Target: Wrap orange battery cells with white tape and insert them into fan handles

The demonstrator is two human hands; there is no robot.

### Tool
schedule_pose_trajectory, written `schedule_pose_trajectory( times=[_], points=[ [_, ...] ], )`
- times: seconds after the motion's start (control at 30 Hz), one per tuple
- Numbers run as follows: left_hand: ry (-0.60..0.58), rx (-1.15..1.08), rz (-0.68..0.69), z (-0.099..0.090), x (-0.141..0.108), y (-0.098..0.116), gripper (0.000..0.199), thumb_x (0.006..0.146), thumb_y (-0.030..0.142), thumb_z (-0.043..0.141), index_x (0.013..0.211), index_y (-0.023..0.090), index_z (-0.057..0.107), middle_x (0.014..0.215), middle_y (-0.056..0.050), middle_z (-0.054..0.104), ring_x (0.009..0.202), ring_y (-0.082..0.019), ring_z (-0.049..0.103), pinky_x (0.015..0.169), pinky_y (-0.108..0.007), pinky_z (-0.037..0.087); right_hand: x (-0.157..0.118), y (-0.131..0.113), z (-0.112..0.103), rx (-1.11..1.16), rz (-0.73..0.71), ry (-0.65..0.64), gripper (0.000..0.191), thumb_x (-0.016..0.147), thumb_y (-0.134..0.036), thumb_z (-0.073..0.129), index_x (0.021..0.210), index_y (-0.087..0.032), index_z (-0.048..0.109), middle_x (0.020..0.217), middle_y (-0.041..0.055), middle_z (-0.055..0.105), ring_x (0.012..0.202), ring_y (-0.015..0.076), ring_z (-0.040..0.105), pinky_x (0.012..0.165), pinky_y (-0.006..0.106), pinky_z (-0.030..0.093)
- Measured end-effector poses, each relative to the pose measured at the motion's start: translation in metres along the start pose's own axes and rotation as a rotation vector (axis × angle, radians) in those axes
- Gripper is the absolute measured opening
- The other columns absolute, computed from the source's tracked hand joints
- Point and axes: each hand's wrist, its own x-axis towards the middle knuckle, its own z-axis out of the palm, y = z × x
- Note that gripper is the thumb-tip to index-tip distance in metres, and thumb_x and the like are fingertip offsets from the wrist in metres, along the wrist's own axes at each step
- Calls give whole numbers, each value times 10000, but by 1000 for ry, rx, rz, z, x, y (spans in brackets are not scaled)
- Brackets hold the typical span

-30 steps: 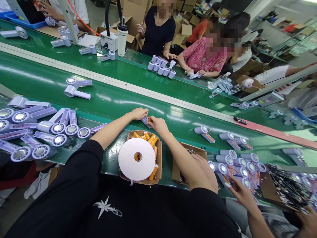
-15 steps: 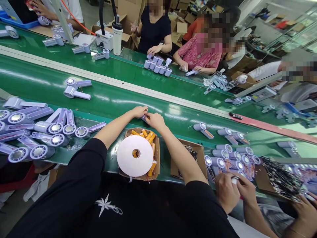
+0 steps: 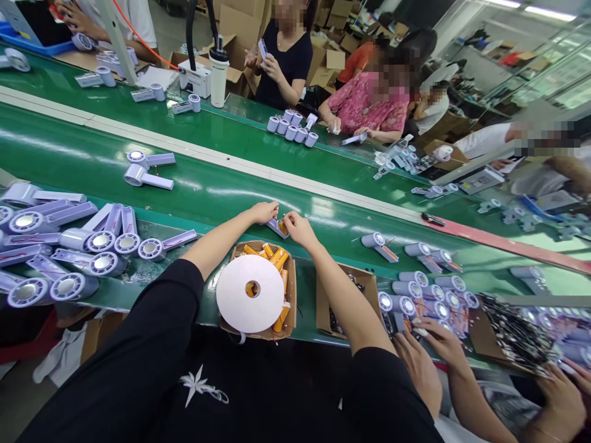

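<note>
At the front of the green belt, my left hand (image 3: 265, 212) is closed on a small lilac handheld fan; its open handle (image 3: 276, 229) shows below my fingers, and the fan's head is hidden. Close by on the right, my right hand (image 3: 299, 229) pinches at an orange battery (image 3: 282, 227) lying at the right end of that handle. Which part of the battery the fingertips grip is hard to see. Nearer to me is a cardboard box (image 3: 292, 289) of orange batteries (image 3: 280, 255), with a white tape roll (image 3: 235, 295) on top.
Many lilac fans (image 3: 104, 263) are piled at left, and two fans (image 3: 143, 167) lie on the belt (image 3: 207, 203). Under my right forearm stands a cardboard box (image 3: 323, 301) of dark parts. A co-worker's hands (image 3: 425, 357) work at lower right near more fans. Other people sit across the belt.
My hands have moved slightly apart, and the orange battery now shows at the lilac handle between them. Across the belt, a co-worker has lifted a fan.
</note>
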Motion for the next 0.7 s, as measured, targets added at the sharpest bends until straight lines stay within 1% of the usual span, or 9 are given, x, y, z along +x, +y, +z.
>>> schedule_pose_trajectory(
  times=[0.07,0.17,0.27,0.33,0.37,0.43,0.5,0.63,0.7],
  points=[
    [-1,-1,2,0,1,1,394,1073,446,702,1359,175,682,1330,-110,714,1140,-244,724,999,-474,644,-1,4,3,76,-59,23,244,1062,-348,481,1059,-235,697,1103,78,850,996,227,788,936,347,599],
    [5,-5,5,1,2,4,400,1071,451,703,1359,174,682,1337,-112,712,1158,-250,720,1012,-483,638,1,7,8,144,-96,75,225,1021,-361,520,1037,-226,700,1151,87,845,1046,219,785,986,359,600],
    [7,-12,13,2,3,6,396,1073,452,700,1353,172,685,1329,-111,716,1158,-251,721,1017,-486,636,6,14,8,162,-87,138,324,1004,-383,540,1220,-188,682,1148,116,830,1037,229,780,970,376,608],
    [5,-15,21,3,5,8,392,1075,449,698,1352,173,686,1325,-110,718,1153,-248,723,1016,-484,636,8,20,4,146,-85,159,415,990,-396,568,1321,-164,660,1084,111,819,967,237,766,933,388,611],
    [4,-16,25,4,6,8,390,1076,450,697,1350,173,687,1323,-109,719,1151,-247,724,1017,-483,636,8,23,2,131,-92,154,418,985,-403,580,1310,-160,679,1028,100,809,912,238,752,903,389,611],
    [2,-17,32,6,8,9,389,1077,454,694,1345,173,689,1317,-108,722,1148,-246,725,1020,-484,634,5,28,-3,91,-127,119,354,979,-407,599,1193,-172,755,941,79,782,830,233,716,854,384,604],
    [2,-15,38,7,11,9,390,1077,459,693,1340,172,690,1313,-108,724,1148,-246,725,1023,-486,631,0,29,-8,40,-182,79,306,975,-391,616,1098,-187,809,933,80,765,841,235,699,872,387,595],
    [4,-9,50,11,16,11,386,1076,457,693,1336,172,690,1308,-107,723,1143,-245,723,1018,-482,632,-9,26,-15,-88,-279,29,348,966,-317,633,1211,-185,843,1056,123,764,1014,269,696,1037,423,558],
    [6,-6,59,13,17,12,385,1077,458,692,1333,171,691,1300,-105,725,1136,-243,724,1017,-482,632,-13,24,-19,-155,-308,-4,373,930,-294,674,1241,-185,848,1136,140,765,1079,286,689,1079,429,541]
  ],
)
